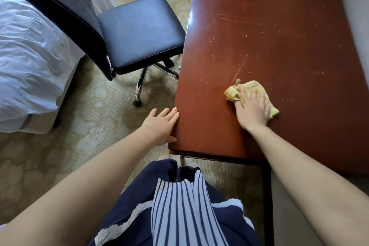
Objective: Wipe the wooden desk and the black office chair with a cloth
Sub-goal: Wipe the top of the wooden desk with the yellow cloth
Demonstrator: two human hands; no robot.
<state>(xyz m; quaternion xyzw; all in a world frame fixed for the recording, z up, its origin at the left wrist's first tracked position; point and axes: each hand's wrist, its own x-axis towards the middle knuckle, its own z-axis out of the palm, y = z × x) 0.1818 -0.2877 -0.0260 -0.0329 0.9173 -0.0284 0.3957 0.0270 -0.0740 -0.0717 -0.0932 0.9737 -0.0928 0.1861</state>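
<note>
Cloth (252,90): yellow, soft, bunched, looks light. It will likely crumple and slide rather than hold shape, so a flat palm press suits it better than a pinch. Right hand (252,111) lies flat on top of it, fingers straight and spread, pressing it onto the worktop (279,26) near the front end. Cloth sticks out ahead and to both sides of the fingers. Left hand (162,125) is open, fingers straight, resting against the worktop's left edge, apparently bracing. Worktop surface is scuffed and glossy. Black office chair (139,32) stands just left of it, not yet touched.
</note>
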